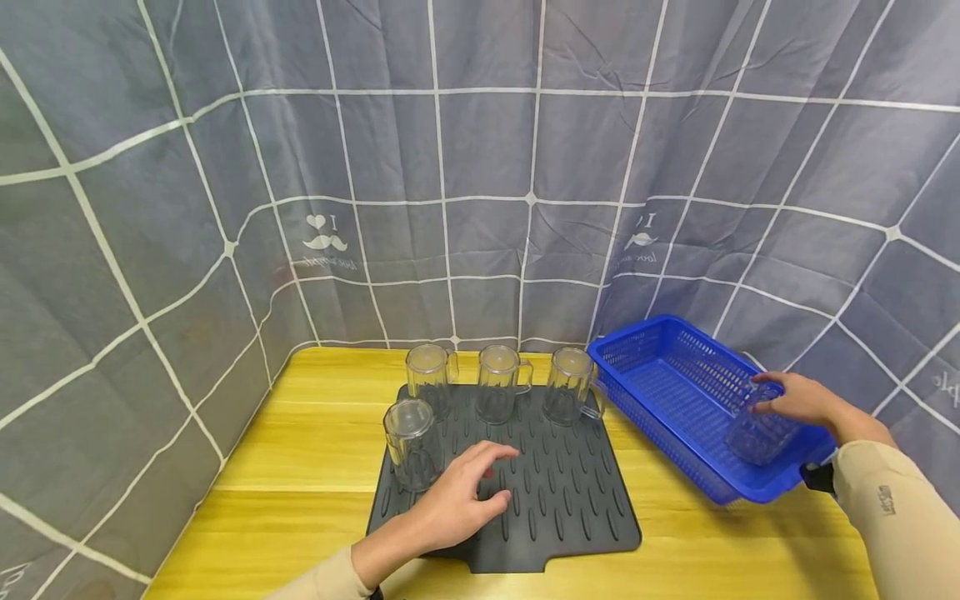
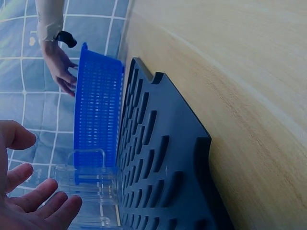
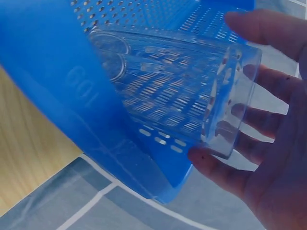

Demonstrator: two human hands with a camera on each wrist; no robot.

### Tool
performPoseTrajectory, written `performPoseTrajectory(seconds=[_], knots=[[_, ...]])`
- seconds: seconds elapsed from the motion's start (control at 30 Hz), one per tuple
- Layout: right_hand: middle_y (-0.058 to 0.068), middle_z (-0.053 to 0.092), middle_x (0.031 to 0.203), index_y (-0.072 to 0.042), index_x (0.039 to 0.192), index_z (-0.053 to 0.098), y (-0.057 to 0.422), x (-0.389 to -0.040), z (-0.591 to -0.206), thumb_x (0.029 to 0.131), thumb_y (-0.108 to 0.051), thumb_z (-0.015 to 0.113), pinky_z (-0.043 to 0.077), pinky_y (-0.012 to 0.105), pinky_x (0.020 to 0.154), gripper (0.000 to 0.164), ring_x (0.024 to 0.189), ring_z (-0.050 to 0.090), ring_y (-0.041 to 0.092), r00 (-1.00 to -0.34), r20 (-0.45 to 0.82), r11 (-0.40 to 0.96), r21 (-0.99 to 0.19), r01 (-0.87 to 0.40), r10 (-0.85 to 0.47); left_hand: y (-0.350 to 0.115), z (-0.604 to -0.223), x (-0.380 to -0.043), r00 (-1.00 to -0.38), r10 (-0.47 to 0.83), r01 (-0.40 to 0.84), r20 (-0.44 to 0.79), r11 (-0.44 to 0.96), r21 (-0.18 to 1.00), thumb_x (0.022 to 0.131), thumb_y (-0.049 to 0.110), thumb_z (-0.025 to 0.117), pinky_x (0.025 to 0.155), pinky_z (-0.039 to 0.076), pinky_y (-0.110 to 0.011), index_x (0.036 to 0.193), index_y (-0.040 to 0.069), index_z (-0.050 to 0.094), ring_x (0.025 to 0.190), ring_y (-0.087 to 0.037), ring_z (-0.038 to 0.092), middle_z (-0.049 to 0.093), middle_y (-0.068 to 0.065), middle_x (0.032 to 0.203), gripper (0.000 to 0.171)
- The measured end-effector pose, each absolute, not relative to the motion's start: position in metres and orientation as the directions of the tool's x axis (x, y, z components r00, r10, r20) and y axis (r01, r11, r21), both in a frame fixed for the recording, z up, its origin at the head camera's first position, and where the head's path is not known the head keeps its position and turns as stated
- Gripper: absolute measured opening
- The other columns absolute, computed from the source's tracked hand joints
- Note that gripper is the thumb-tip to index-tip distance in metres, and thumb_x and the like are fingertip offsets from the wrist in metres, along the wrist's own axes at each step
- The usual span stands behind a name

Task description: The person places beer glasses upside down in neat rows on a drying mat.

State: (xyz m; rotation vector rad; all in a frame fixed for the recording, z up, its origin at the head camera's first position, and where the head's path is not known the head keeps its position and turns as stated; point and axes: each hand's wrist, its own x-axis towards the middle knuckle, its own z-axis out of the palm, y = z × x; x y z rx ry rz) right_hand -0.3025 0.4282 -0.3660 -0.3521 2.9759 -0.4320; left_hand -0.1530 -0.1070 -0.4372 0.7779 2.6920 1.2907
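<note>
My right hand (image 1: 802,400) is inside the blue basket, its thumb and fingers spread round the base end of a clear glass mug (image 3: 168,81). In the right wrist view several fingertips (image 3: 235,110) overlap the thick glass base, and the thumb lies along its upper side. My left hand (image 1: 465,492) hovers over the dark ridged mat (image 1: 555,500), fingers apart and nothing in them. Closest to it is a clear mug (image 1: 412,442) on the mat's left side. A row of three more mugs, upside down, lines the mat's back edge, including the middle one (image 1: 498,387).
The blue plastic basket (image 1: 637,408) stands to the right of the mat, set at an angle on the yellow wooden table (image 1: 300,467). A grey curtain (image 1: 480,150) with white grid lines hangs behind the table and along both sides.
</note>
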Motion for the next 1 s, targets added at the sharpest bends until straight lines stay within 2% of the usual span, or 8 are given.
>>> performPoseTrajectory(seconds=[0.13, 0.37, 0.77, 1.0], knots=[[0.050, 0.047, 0.126, 0.015, 0.130, 0.051, 0.429, -0.300, -0.369, 0.081, -0.023, 0.077, 0.040, 0.074, 0.090, 0.067, 0.114, 0.044, 0.070, -0.970, -0.068, 0.935, -0.290, -0.204, -0.232, -0.107, -0.438, -0.153, -0.868, 0.468, 0.424, 0.167, 0.522, 0.740, 0.099, 0.032, 0.063, 0.075, 0.051, -0.028, 0.141, 0.037, 0.050, 0.109, -0.014, 0.055, 0.054, 0.009, 0.137, 0.044], [0.044, 0.057, 0.115, 0.011, 0.129, 0.055, 0.423, -0.298, -0.366, 0.083, -0.022, 0.076, 0.045, 0.069, 0.085, 0.060, 0.107, 0.053, 0.064, -0.968, -0.041, 0.924, -0.310, -0.223, -0.247, -0.108, -0.437, -0.154, -0.867, 0.470, 0.424, 0.167, 0.518, 0.743, 0.098, 0.029, 0.063, 0.075, 0.052, -0.028, 0.141, 0.035, 0.051, 0.109, -0.016, 0.056, 0.054, 0.007, 0.138, 0.045], [0.040, 0.061, 0.117, 0.006, 0.129, 0.059, 0.408, -0.296, -0.364, 0.084, -0.022, 0.076, 0.046, 0.065, 0.085, 0.056, 0.107, 0.058, 0.059, -0.957, 0.029, 0.909, -0.306, -0.282, -0.287, -0.104, -0.439, -0.153, -0.868, 0.471, 0.412, 0.155, 0.509, 0.756, 0.099, 0.029, 0.063, 0.074, 0.051, -0.027, 0.141, 0.035, 0.050, 0.110, -0.017, 0.056, 0.053, 0.008, 0.138, 0.045], [0.038, 0.060, 0.124, 0.002, 0.134, 0.057, 0.401, -0.293, -0.364, 0.087, -0.025, 0.075, 0.048, 0.061, 0.085, 0.057, 0.108, 0.061, 0.054, -0.953, 0.066, 0.888, -0.347, -0.301, -0.297, -0.103, -0.441, -0.153, -0.865, 0.474, 0.419, 0.164, 0.505, 0.755, 0.099, 0.031, 0.062, 0.076, 0.053, -0.028, 0.141, 0.035, 0.050, 0.110, -0.017, 0.058, 0.054, 0.008, 0.137, 0.044]])
